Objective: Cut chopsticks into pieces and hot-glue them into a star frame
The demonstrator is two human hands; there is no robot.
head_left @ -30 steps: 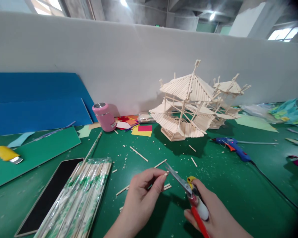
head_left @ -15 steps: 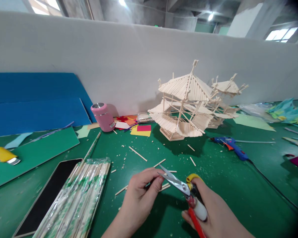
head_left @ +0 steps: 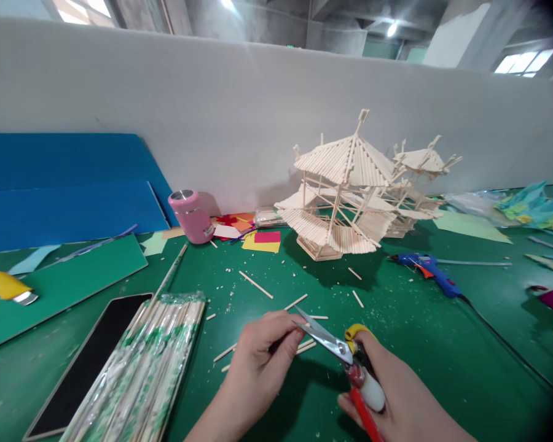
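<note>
Scissors [head_left: 328, 339] in the right hand's [head_left: 389, 387] curled grip have opened since a moment ago, blades now at the left hand's [head_left: 265, 351] fingertips, where the pinched, mostly hidden short stick [head_left: 307, 324] seems within cutting reach.

Bare left hand [head_left: 265, 353]: back and thumb side toward head camera, knuckles bent. Left thumb [head_left: 288, 353] and left index finger [head_left: 279, 321] drawn together in pinch, tips pointing right; remaining fingers tucked beneath, mostly hidden. Bare left forearm [head_left: 225, 402] slants down and left from those fingers.

Bare right hand [head_left: 391, 380]: right of left fingertips, not touching them, closed in grip. Upper digit hooked, lower fingertip poking out leftward; cannot tell which is thumb. Bare right forearm [head_left: 435, 417] runs down and right from fingers.
</note>
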